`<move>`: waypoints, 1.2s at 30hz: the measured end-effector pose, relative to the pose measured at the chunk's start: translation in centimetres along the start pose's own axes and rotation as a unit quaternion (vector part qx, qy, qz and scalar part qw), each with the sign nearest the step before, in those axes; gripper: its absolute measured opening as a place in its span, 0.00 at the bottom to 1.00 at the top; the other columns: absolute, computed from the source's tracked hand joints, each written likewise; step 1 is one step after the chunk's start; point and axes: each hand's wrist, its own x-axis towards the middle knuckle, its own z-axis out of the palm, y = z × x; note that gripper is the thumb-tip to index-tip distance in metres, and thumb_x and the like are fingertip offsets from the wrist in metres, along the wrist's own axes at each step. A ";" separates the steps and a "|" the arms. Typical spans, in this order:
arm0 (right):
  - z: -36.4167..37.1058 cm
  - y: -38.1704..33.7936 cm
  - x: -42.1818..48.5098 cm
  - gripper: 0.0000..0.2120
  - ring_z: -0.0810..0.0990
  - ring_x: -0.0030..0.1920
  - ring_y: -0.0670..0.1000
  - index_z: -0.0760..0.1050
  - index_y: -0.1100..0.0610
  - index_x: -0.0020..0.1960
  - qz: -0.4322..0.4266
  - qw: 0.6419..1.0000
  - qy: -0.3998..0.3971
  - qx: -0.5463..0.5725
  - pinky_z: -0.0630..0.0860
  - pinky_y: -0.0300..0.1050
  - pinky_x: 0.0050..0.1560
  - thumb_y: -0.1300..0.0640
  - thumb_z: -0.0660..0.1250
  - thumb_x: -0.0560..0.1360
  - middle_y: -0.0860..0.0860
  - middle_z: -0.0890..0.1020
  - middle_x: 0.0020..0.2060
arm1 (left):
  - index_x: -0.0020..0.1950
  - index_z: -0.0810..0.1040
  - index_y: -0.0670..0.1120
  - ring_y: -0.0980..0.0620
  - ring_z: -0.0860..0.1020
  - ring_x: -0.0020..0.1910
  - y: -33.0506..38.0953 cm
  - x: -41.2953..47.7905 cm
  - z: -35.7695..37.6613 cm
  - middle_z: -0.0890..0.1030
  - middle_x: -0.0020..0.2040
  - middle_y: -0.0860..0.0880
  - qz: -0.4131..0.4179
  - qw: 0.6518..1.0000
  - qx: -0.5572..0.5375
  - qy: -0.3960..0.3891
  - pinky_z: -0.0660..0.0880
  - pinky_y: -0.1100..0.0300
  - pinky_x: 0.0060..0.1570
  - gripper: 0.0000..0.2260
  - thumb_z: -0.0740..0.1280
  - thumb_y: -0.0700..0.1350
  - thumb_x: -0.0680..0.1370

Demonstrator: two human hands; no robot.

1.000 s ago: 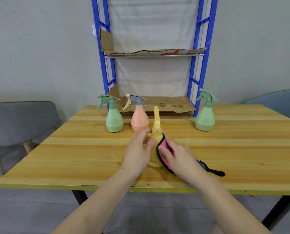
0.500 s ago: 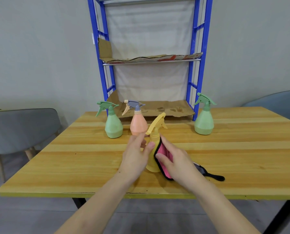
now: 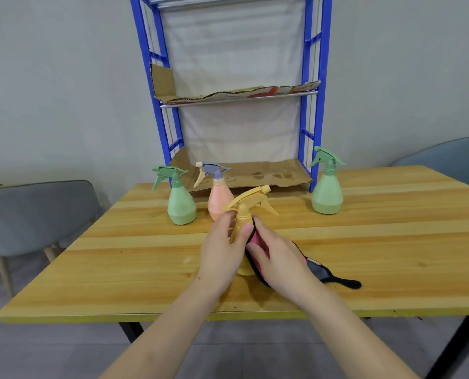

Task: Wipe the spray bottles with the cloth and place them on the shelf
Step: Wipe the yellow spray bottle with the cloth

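yellow bottle (image 3: 242,214) on the table (image 3: 391,242) has rotated, nozzle now right: left hand (image 3: 222,253) grips its neck, right hand (image 3: 279,258) wraps cloth (image 3: 319,271) round its body, so wiping's mid-way, shelf (image 3: 314,132) next.

Spray bottles: four in all.
Green ones: two, the left green bottle (image 3: 181,206) and the right green bottle (image 3: 326,192).
Peach ones: one, the peach bottle (image 3: 219,199) with a grey head.
Yellow ones: one, the yellow bottle (image 3: 242,214).
Cloths: one, the cloth (image 3: 316,270), pink with a black edge.
Hands: two, the left hand (image 3: 222,250) and the right hand (image 3: 279,258).
Shelves: one, the blue-framed shelf (image 3: 314,77).
Cardboard sheets on it: two, the upper cardboard sheet (image 3: 227,94) and the lower cardboard sheet (image 3: 255,176).
Benches: one, the wooden bench (image 3: 145,263).
Chairs: two, the grey chair (image 3: 36,214) at the left and the blue-grey chair (image 3: 452,157) at the right.
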 end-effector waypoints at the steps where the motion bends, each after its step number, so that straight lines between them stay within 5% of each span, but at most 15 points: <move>1: 0.0 -0.1 0.1 0.30 0.74 0.72 0.53 0.53 0.44 0.84 0.002 1.000 -0.003 0.003 0.70 0.47 0.65 0.45 0.59 0.85 0.46 0.73 0.75 | 0.70 0.76 0.53 0.55 0.76 0.65 0.0 0.1 0.1 0.79 0.66 0.55 -0.002 1.000 -0.010 -0.005 0.75 0.51 0.66 0.19 0.66 0.58 0.82; 9: -0.7 0.9 0.0 0.28 0.75 0.70 0.54 0.60 0.48 0.82 0.042 0.998 -0.045 0.023 0.71 0.49 0.68 0.43 0.58 0.85 0.50 0.78 0.71 | 0.61 0.79 0.52 0.50 0.77 0.61 1.2 0.9 0.5 0.80 0.60 0.51 -0.073 0.984 -0.161 -0.024 0.71 0.55 0.64 0.09 0.63 0.51 0.85; 14: -0.8 0.8 -1.0 0.17 0.80 0.61 0.41 0.75 0.44 0.71 0.047 0.977 0.069 0.194 0.77 0.53 0.65 0.44 0.63 0.83 0.39 0.83 0.59 | 0.77 0.70 0.49 0.48 0.75 0.73 1.8 1.1 -0.6 0.78 0.72 0.48 -0.124 0.925 -0.359 -0.013 0.69 0.43 0.76 0.23 0.62 0.55 0.84; 19: 0.6 -0.4 -1.7 0.22 0.55 0.79 0.33 0.57 0.33 0.80 -0.033 0.985 0.070 0.156 0.56 0.55 0.82 0.44 0.54 0.87 0.32 0.59 0.80 | 0.74 0.74 0.49 0.49 0.77 0.71 3.2 1.4 -0.6 0.80 0.70 0.48 -0.137 0.906 -0.399 0.022 0.70 0.44 0.75 0.18 0.59 0.53 0.87; 23: 1.2 -0.2 -1.7 0.26 0.46 0.84 0.45 0.51 0.37 0.83 -0.156 0.985 0.080 0.007 0.49 0.44 0.82 0.50 0.53 0.87 0.39 0.49 0.84 | 0.75 0.73 0.53 0.48 0.76 0.72 3.7 1.0 -0.2 0.79 0.71 0.50 -0.141 0.910 -0.389 0.039 0.69 0.43 0.75 0.23 0.59 0.60 0.82; 26: 0.8 -0.4 -1.6 0.25 0.50 0.84 0.47 0.53 0.40 0.83 -0.173 0.982 0.081 0.006 0.51 0.46 0.82 0.51 0.53 0.88 0.40 0.52 0.83 | 0.76 0.71 0.55 0.48 0.75 0.73 4.0 0.9 -0.1 0.78 0.72 0.51 -0.143 0.910 -0.385 0.050 0.68 0.43 0.75 0.30 0.60 0.65 0.76; 29: 0.5 -1.2 -1.8 0.22 0.54 0.81 0.38 0.57 0.37 0.81 -0.088 0.977 0.067 0.182 0.54 0.50 0.82 0.45 0.51 0.88 0.36 0.59 0.81 | 0.75 0.73 0.53 0.47 0.76 0.72 4.2 1.0 -0.1 0.79 0.71 0.48 -0.121 0.914 -0.383 0.052 0.69 0.42 0.75 0.35 0.63 0.69 0.72; 33: -0.9 -2.4 -1.1 0.20 0.68 0.75 0.38 0.65 0.31 0.74 0.073 0.913 0.018 0.401 0.64 0.54 0.80 0.36 0.53 0.84 0.32 0.72 0.73 | 0.69 0.77 0.49 0.43 0.79 0.67 4.9 0.7 -0.6 0.81 0.65 0.44 -0.099 0.922 -0.372 0.051 0.72 0.39 0.72 0.24 0.60 0.61 0.79; 36: -0.7 -2.7 -1.4 0.20 0.64 0.76 0.35 0.62 0.36 0.77 -0.002 0.954 0.052 0.295 0.61 0.49 0.81 0.39 0.51 0.86 0.33 0.68 0.75 | 0.64 0.78 0.44 0.40 0.79 0.59 5.4 0.5 -0.5 0.81 0.60 0.40 -0.092 0.919 -0.378 0.060 0.71 0.35 0.71 0.25 0.59 0.62 0.79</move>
